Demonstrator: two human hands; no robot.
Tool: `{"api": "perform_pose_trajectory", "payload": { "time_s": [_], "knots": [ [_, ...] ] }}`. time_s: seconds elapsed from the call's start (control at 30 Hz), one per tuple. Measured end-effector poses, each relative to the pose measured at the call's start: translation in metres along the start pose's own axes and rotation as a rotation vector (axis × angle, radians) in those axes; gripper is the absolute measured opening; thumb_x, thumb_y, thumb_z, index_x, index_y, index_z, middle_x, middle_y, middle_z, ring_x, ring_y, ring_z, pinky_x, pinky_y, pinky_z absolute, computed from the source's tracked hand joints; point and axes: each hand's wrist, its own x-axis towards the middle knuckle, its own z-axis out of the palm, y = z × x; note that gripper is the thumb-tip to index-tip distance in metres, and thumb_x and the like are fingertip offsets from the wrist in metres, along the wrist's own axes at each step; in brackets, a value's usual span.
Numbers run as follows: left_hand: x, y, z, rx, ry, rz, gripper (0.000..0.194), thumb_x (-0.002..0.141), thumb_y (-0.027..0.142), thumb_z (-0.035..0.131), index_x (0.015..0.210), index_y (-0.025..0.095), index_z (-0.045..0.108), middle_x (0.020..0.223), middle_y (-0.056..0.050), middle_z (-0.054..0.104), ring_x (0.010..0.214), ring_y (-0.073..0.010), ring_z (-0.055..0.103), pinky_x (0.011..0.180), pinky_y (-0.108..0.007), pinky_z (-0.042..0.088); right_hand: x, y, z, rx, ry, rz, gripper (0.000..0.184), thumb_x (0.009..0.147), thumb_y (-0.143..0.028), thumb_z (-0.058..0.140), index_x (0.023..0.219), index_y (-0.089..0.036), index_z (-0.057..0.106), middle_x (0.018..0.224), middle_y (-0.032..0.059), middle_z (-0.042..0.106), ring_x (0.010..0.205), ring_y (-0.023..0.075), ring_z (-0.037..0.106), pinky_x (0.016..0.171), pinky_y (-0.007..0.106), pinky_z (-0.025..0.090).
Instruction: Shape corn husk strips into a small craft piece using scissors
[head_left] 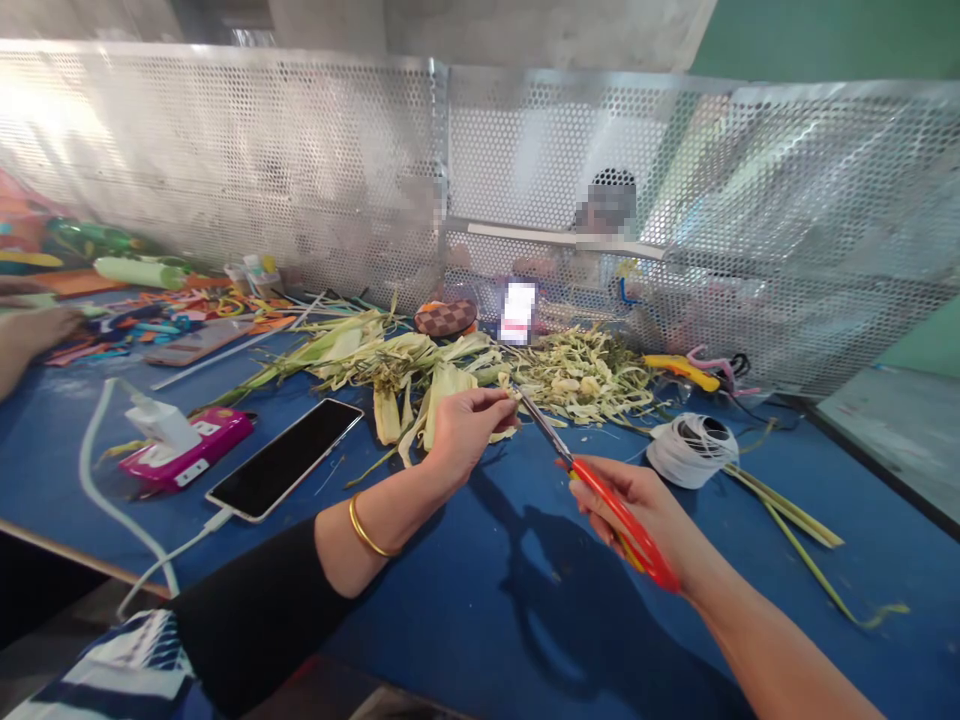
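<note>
In the middle of the view my left hand (469, 428) pinches a small pale piece of corn husk (507, 384) between thumb and fingertips. My right hand (637, 505) grips red-and-yellow-handled scissors (619, 510), their blades pointing up and left to the pinched piece. The blade tips meet the husk beside my left fingertips; whether they are cutting it I cannot tell. Behind my left hand lie long dried corn husks (360, 355). A heap of shredded husk strips (589, 380) spreads just beyond the scissors.
A white spool of string (691, 450) and loose stalks (795, 515) lie right. Left are a phone (289, 458), a magenta power strip (187, 450) and a white cable (90, 455). A perforated metal screen (300, 170) borders the back. Another person's hand (37, 335) rests far left.
</note>
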Motion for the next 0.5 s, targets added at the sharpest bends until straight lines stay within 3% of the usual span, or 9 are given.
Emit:
{"api": "perform_pose_trajectory", "payload": {
  "time_s": [0.2, 0.37, 0.5],
  "knots": [
    [-0.0001, -0.0005, 0.0003, -0.01, -0.013, 0.001, 0.008, 0.067, 0.02, 0.073, 0.072, 0.016, 0.069, 0.064, 0.003, 0.066, 0.059, -0.0099, 0.064, 0.066, -0.024, 0.052, 0.0009, 0.0039, 0.0027, -0.043, 0.025, -0.049, 0.046, 0.066, -0.055, 0.073, 0.089, -0.015, 0.065, 0.055, -0.0061, 0.045, 0.036, 0.0039, 0.037, 0.036, 0.02, 0.029],
    [0.0005, 0.0008, -0.0018, 0.035, 0.0, 0.006, 0.016, 0.067, 0.025, 0.075, 0.078, 0.017, 0.068, 0.065, 0.002, 0.066, 0.059, -0.0097, 0.062, 0.059, -0.022, 0.048, 0.0012, 0.002, 0.0051, 0.018, 0.117, -0.049, 0.053, 0.062, -0.059, 0.073, 0.091, -0.017, 0.065, 0.054, -0.0061, 0.046, 0.034, 0.0045, 0.035, 0.033, 0.02, 0.028],
    [0.0015, 0.0014, -0.0035, 0.039, -0.021, -0.004, 0.016, 0.066, 0.025, 0.076, 0.075, 0.016, 0.067, 0.067, 0.001, 0.066, 0.06, -0.0083, 0.061, 0.06, -0.021, 0.045, -0.0005, -0.0045, 0.0019, 0.123, 0.172, -0.145, 0.056, 0.063, -0.061, 0.072, 0.098, -0.018, 0.063, 0.062, -0.0032, 0.052, 0.039, 0.0062, 0.04, 0.041, 0.024, 0.041]
  ]
}}
